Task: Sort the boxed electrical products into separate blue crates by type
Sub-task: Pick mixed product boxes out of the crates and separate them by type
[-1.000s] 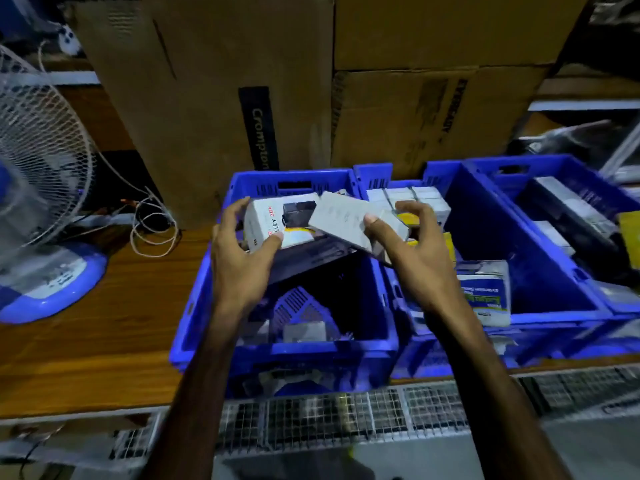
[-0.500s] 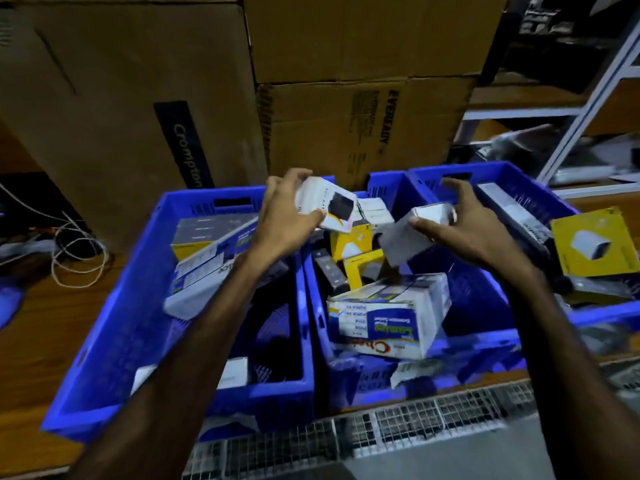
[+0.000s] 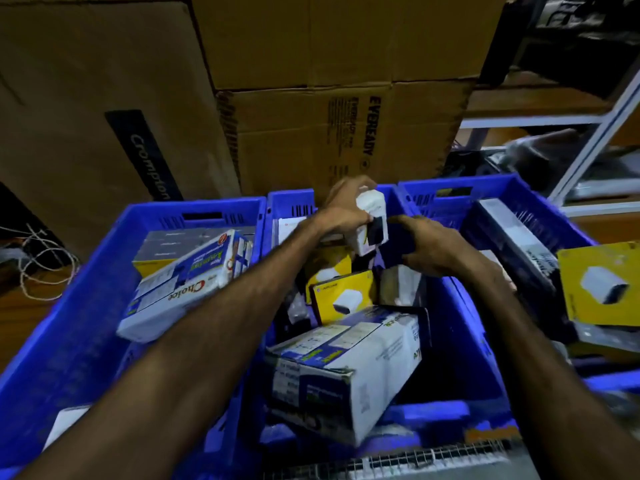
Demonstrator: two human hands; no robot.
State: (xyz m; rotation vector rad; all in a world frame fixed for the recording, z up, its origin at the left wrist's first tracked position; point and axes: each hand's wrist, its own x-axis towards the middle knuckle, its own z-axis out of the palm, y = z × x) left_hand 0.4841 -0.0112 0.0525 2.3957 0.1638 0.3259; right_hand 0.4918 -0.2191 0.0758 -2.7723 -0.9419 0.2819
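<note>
So on the left you've got the left crate [image 3: 86, 306], sitting toward the left end of the tabletop, with a Choice box [image 3: 183, 285] leaning on a grey-and-yellow one at the back wall. Nothing is touching those.

Moving over, your left hand [image 3: 341, 211] reaches across to the far wall of the middle crate [image 3: 291, 206], fingers curled round a small white box with a black picture [image 3: 369, 223], holding it up above the yellow boxes [image 3: 343, 292]. A big extension-cord box [image 3: 346, 372] lies tilted at the near end of that crate.

Your right hand [image 3: 436, 247] is just beside the white box, fingers loosely bent. It's blurry, so I can't tell if it's actually pinching anything or only coming in to help.

Looks to me like you're mid-sort, deciding where this one lands. The next move needs a matching pile: the right crate [image 3: 512, 192] has long dark boxes and a yellow adapter box [image 3: 599, 285] perched on its near rim, so check the type before dropping it.
</note>
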